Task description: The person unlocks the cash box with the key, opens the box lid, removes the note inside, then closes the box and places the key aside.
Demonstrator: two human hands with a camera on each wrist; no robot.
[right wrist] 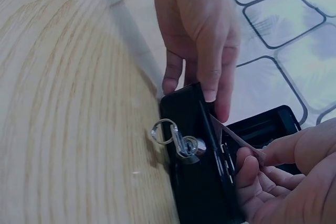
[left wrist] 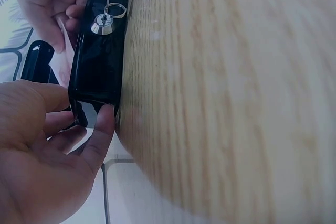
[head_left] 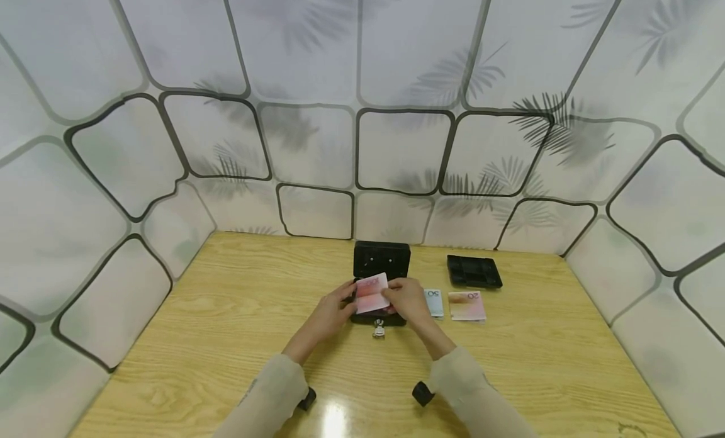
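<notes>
A black cash box (head_left: 391,250) stands on the table with its lid raised at the back. A key on a ring (left wrist: 110,11) sits in the lock on its front. My right hand (head_left: 409,299) pinches a folded pink 100 banknote (head_left: 370,294) by its right side, above the box's inside. In the right wrist view the banknote (right wrist: 239,139) shows edge-on over the rim. My left hand (left wrist: 58,145) holds the left end of the box, thumb low near the front corner and index finger at the top rim. More pink paper shows beneath the banknote, mostly hidden.
To the right of the box lie a blue 50 banknote (head_left: 433,303) and a yellowish-pink 20 banknote (head_left: 467,306). Behind them sits a black tray with compartments (head_left: 474,272). A patterned curtain (head_left: 317,148) encloses the wooden table (head_left: 226,337) at the back and sides.
</notes>
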